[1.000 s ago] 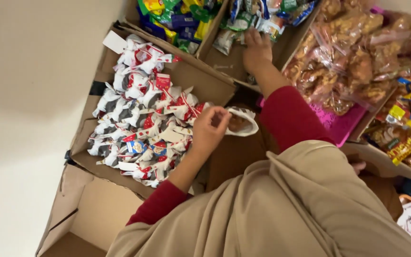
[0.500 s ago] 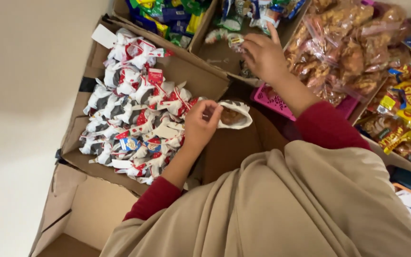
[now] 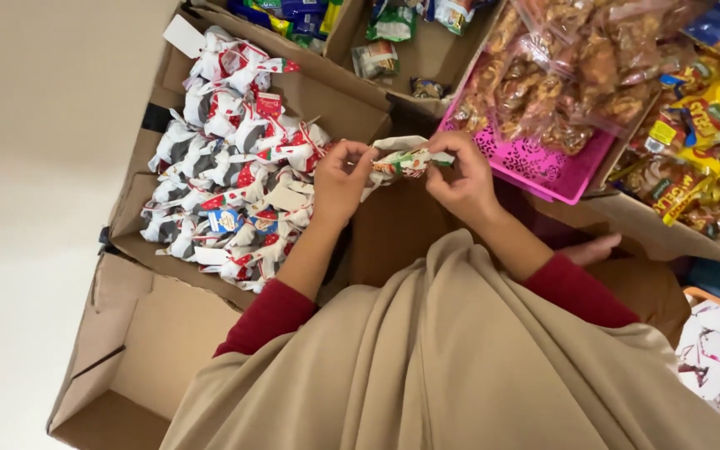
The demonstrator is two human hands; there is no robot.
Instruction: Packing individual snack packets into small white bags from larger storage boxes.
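Back from the far box, right hand (image 3: 460, 179) now joins left hand (image 3: 339, 179), both pinching one snack packet (image 3: 406, 160) (white, red, green) beside the pink basket (image 3: 535, 162)

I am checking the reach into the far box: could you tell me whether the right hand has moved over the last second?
Yes. The right hand has drawn back from the far cardboard box to the small packet, which the left hand also grips.

Pale floor (image 3: 35, 167) carries open cardboard boxes (image 3: 152, 333) of snack packets, pink basket (image 3: 535, 167).
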